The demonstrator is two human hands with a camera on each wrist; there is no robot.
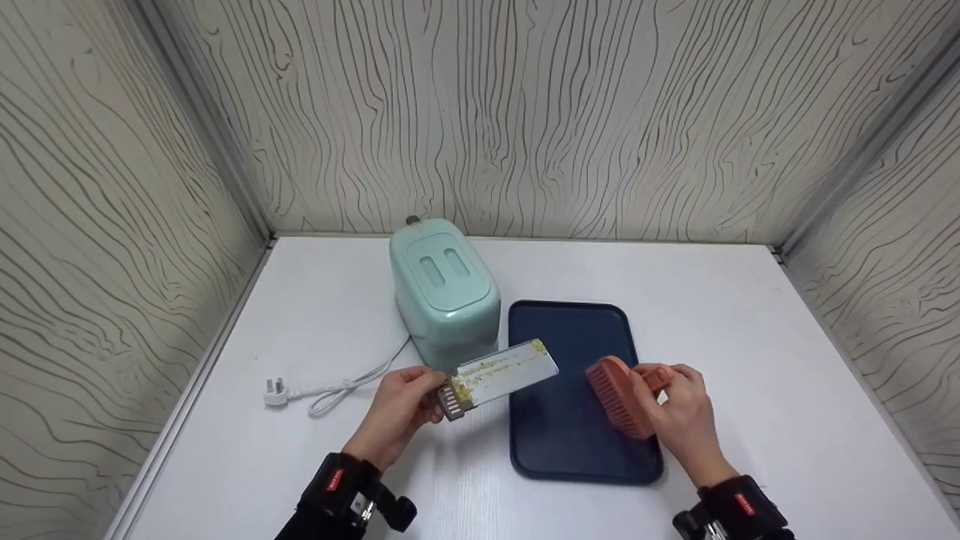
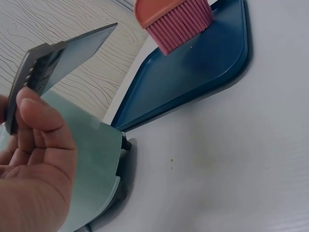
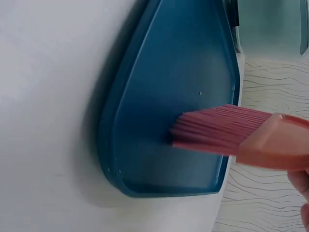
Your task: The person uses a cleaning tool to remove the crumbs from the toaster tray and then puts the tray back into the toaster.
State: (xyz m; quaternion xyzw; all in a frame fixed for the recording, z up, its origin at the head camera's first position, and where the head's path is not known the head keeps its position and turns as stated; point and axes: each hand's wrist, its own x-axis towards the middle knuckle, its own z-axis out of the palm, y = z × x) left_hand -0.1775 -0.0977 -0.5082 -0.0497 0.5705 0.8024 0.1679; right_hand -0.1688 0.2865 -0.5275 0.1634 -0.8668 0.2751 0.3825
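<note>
My left hand (image 1: 405,401) pinches the dark slotted end of a flat metal crumb tray (image 1: 514,373). Yellow crumbs lie along its upper face, thickest beside the handle. The far end of it overlaps the blue tray (image 1: 555,450) in the head view. In my right hand (image 1: 686,409) is an orange brush (image 1: 626,394), gripped by its handle. Its reddish bristles (image 3: 212,128) point down and left over the blue tray. A mint-green toaster (image 1: 450,322) with a lid on top stands just behind my left hand.
A white cord runs from the toaster to a plug (image 1: 276,392) on the left of the white table (image 1: 757,330). Small crumbs (image 2: 171,160) dot the tabletop near the toaster. Wood-patterned panels (image 1: 525,120) enclose the back and both sides.
</note>
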